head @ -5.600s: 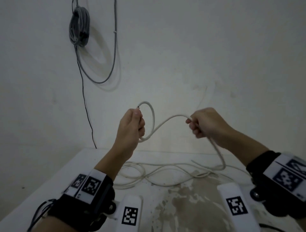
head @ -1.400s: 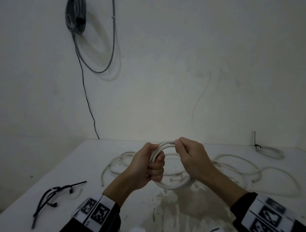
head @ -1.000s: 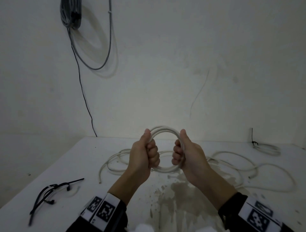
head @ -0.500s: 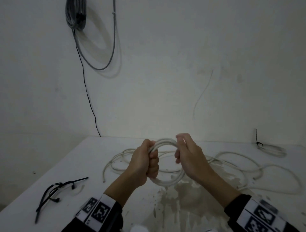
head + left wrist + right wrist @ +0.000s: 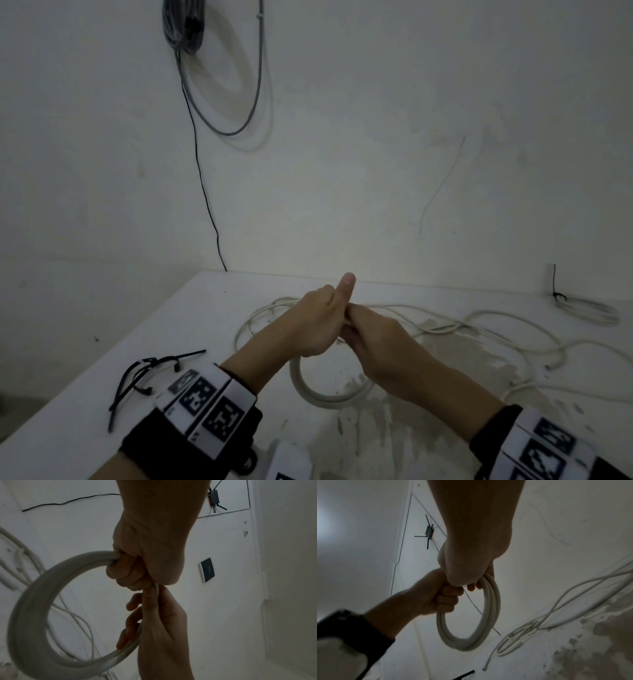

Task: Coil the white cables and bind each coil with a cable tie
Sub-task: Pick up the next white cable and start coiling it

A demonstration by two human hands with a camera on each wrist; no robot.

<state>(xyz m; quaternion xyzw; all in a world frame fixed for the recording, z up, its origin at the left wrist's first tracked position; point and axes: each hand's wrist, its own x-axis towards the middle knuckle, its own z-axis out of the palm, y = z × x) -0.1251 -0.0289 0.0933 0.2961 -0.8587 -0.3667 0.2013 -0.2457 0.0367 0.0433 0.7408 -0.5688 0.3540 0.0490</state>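
Black cable ties [image 5: 150,371] lie far left on the table [image 5: 212,308], partly cut off behind the left wrist band. Left hand [image 5: 317,322] is clenched round the top of the white coil [image 5: 329,394], thumb sticking up; its fingers are hidden in head view. Coil: approx 3–4 turns of white cable, neat round ring, hanging below both fists just above the table, plane roughly upright. Right hand [image 5: 371,337] grasps the same top section, fingers [image 5: 132,615] curled thru the ring. Loose white cable [image 5: 496,318] sprawls right across the table. Far right, a tied coil [image 5: 589,308] lies flat, hard to make out.
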